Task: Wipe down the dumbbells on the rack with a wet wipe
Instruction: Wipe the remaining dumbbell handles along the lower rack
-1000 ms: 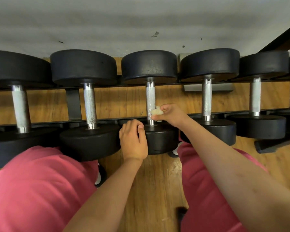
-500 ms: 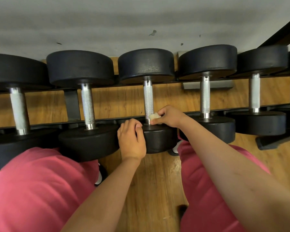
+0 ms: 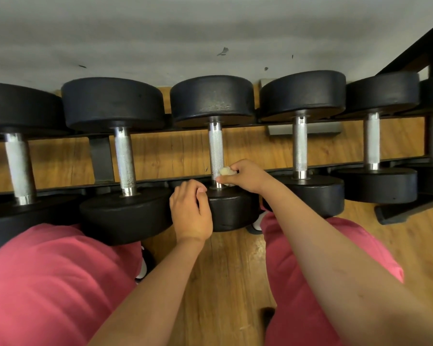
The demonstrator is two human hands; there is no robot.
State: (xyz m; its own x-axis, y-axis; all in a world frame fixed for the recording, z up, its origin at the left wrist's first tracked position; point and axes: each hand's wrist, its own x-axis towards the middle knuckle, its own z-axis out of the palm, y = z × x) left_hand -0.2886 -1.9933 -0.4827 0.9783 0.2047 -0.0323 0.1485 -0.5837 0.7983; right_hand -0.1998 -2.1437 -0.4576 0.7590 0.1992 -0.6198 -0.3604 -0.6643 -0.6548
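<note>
right hand (image 3: 245, 176) pinches wadded wet wipe (image 3: 226, 171) against middle dumbbell handle (image 3: 216, 148), 3 o'clock side. left hand (image 3: 190, 213) fingers curled on near head (image 3: 233, 211), 9 o'clock. risk: knurling likely snags, shreds wipe.

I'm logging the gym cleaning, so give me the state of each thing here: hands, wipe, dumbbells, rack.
Wipe: bunched up, against the handle of the middle dumbbell.
Right hand: pinches the wipe.
Left hand: grips the middle dumbbell's near end.
Middle dumbbell: lying on the rack.
Other dumbbells: lying on the rack, no hand on them.
</note>
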